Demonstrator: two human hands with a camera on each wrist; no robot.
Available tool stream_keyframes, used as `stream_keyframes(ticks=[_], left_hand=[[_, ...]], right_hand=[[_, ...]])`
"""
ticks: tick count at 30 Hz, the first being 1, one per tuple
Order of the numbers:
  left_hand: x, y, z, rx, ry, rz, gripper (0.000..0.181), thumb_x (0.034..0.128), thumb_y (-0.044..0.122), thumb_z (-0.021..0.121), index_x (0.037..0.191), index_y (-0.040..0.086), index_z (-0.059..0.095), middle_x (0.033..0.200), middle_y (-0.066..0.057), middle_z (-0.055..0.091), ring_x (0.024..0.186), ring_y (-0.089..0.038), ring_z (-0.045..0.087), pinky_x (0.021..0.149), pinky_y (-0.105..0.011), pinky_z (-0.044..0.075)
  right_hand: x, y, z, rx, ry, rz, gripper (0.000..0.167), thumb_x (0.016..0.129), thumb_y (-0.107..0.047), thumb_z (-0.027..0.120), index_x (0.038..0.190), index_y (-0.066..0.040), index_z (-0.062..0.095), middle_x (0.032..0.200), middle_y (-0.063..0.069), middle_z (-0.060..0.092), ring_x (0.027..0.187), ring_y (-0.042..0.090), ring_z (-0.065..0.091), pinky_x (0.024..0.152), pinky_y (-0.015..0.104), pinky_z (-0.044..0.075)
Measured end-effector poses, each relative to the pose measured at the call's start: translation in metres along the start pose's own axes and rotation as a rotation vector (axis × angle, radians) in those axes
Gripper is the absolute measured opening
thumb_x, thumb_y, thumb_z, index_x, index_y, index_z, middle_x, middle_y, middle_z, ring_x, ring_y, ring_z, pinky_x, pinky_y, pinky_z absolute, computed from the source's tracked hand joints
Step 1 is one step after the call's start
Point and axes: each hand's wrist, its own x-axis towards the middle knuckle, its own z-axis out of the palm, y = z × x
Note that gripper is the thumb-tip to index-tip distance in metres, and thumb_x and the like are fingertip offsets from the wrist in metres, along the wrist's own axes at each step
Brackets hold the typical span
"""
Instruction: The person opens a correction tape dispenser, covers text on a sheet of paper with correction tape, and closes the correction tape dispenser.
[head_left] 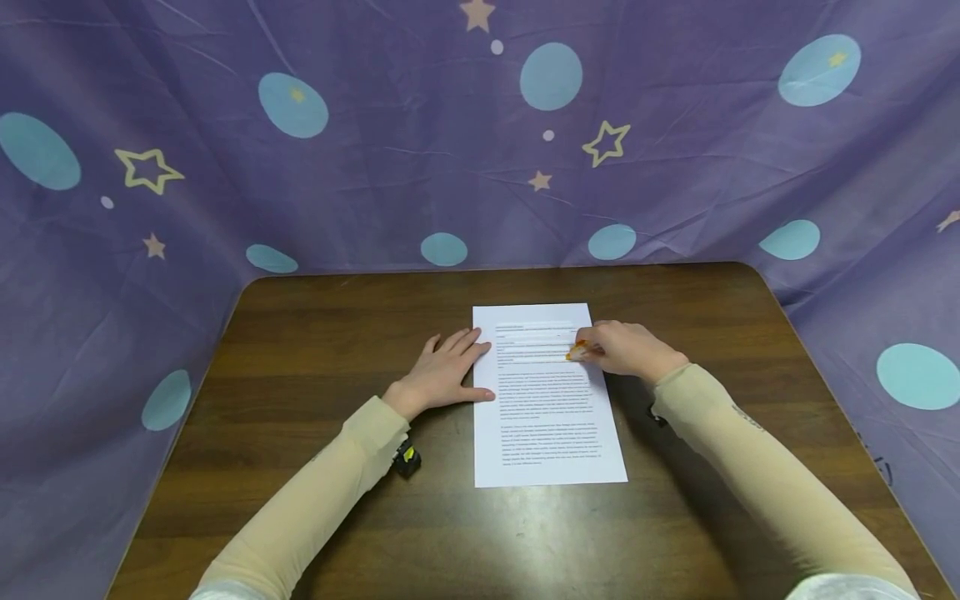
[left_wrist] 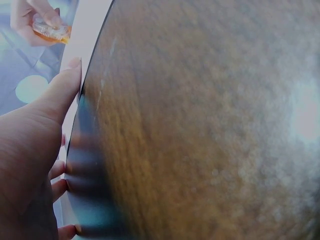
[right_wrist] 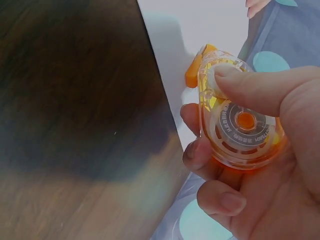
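Observation:
A printed sheet of paper (head_left: 547,417) lies on the brown table. Fingers spread, my left hand (head_left: 442,372) rests on the sheet's left edge, with the thumb and fingertips on the paper. My right hand (head_left: 626,348) grips an orange, clear-bodied correction tape dispenser (right_wrist: 240,125) over the upper right part of the text. In the right wrist view the thumb presses on the dispenser's side, and the fingers curl beneath it. The dispenser's orange tip (right_wrist: 194,72) points at the paper; whether it touches cannot be told.
The wooden table (head_left: 337,358) extends around the sheet on all sides. A purple curtain (head_left: 375,167) with stars and blue dots hangs behind the table and along both sides. A small black device (head_left: 407,460) sits at the left wrist.

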Motion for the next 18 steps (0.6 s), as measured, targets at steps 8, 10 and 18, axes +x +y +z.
stream_keyframes(ticks=[8,10,18], left_hand=[[-0.001,0.000,-0.001,-0.001,0.001,-0.003,0.100,0.0914,0.076,0.059,0.166,0.017,0.029,0.175,-0.008,0.015,0.161,-0.029,0.012,0.123,-0.065,0.012],[0.000,0.000,-0.001,0.001,0.005,-0.001,0.100,0.0912,0.076,0.059,0.166,0.017,0.029,0.174,-0.009,0.015,0.161,-0.030,0.013,0.123,-0.066,0.012],[-0.001,0.001,-0.001,-0.014,0.009,0.003,0.099,0.0917,0.075,0.060,0.166,0.016,0.031,0.174,-0.010,0.017,0.160,-0.031,0.014,0.123,-0.066,0.012]], right_hand=[[-0.008,0.007,-0.001,0.006,0.014,0.029,0.018,0.095,-0.005,0.072,0.112,-0.013,0.075,0.097,0.005,0.071,0.081,0.020,0.062,0.065,0.044,0.053],[-0.009,0.009,-0.001,0.013,0.020,0.034,0.018,0.095,-0.005,0.072,0.111,-0.013,0.075,0.096,0.004,0.071,0.079,0.019,0.061,0.064,0.042,0.052],[-0.014,0.015,-0.001,0.005,0.025,0.044,0.018,0.095,-0.005,0.072,0.111,-0.012,0.075,0.095,0.005,0.070,0.077,0.019,0.060,0.062,0.042,0.052]])
